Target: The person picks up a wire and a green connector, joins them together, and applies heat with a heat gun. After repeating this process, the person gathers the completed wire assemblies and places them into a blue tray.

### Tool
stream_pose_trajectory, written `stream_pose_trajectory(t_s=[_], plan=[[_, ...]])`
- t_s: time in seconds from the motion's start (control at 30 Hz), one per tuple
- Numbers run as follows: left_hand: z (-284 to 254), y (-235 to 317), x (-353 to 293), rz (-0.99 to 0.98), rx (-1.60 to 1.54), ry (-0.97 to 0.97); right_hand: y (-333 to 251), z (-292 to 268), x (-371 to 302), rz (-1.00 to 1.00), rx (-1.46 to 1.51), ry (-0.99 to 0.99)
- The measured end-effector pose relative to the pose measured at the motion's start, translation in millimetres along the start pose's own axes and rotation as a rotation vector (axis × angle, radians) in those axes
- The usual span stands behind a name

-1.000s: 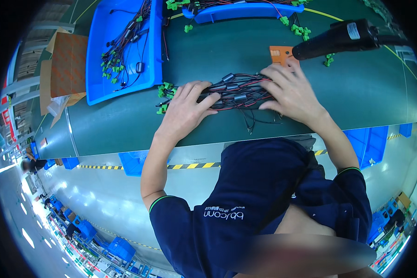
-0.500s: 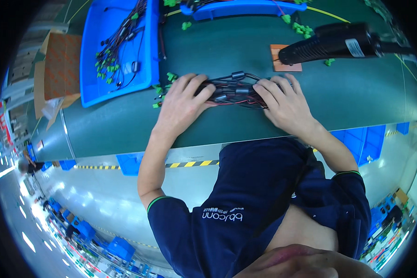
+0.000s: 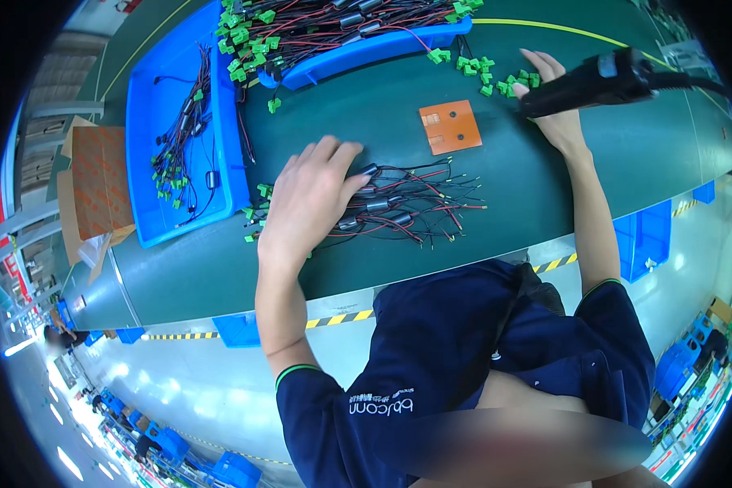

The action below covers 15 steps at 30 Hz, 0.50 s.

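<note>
Several black and red cables (image 3: 394,199) with dark cylindrical cores and bare wire ends lie fanned out on the green table. My left hand (image 3: 311,191), slightly blurred, lies over their left part, fingers apart; green connectors (image 3: 262,193) show on its far side. Farther right, my right hand (image 3: 557,114) reaches out beside loose green connectors (image 3: 522,83), fingers stretched and thumb apart. A black corded handheld tool (image 3: 586,85) passes in front of this hand and hides part of the palm. Between the hands lies an orange plate (image 3: 464,116) with two dark spots.
A blue tray (image 3: 237,175) with more cables stands at the left, next to an open cardboard box (image 3: 102,183). Another blue bin (image 3: 382,55), heaped with cables, is at the back. The table's near edge runs in front of me; blue bins (image 3: 644,244) stand below.
My right hand has left the cables and moved far and right, to the black tool and green connectors. The bare wire ends now lie spread out. My left hand stays over the cables.
</note>
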<state>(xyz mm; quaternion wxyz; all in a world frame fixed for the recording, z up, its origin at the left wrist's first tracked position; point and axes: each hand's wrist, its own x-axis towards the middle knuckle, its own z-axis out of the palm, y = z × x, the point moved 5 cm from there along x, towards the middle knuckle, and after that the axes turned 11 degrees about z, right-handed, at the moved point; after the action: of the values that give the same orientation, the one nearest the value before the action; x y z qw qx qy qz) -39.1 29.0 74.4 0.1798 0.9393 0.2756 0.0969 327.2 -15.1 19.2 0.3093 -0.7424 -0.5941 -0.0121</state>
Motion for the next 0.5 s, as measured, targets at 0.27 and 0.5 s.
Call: stream_pose_trajectory(t_s=[0.27,0.5], plan=[[30.5,-39.2,21.6,-0.171,-0.506,-0.211,-5.1,10.5,-0.2,-0.093,0.107,-0.130],[11.0,-39.1,14.5,-0.159,-0.695,-0.102,12.8,10.2,5.5,-0.176,0.135,-0.087]])
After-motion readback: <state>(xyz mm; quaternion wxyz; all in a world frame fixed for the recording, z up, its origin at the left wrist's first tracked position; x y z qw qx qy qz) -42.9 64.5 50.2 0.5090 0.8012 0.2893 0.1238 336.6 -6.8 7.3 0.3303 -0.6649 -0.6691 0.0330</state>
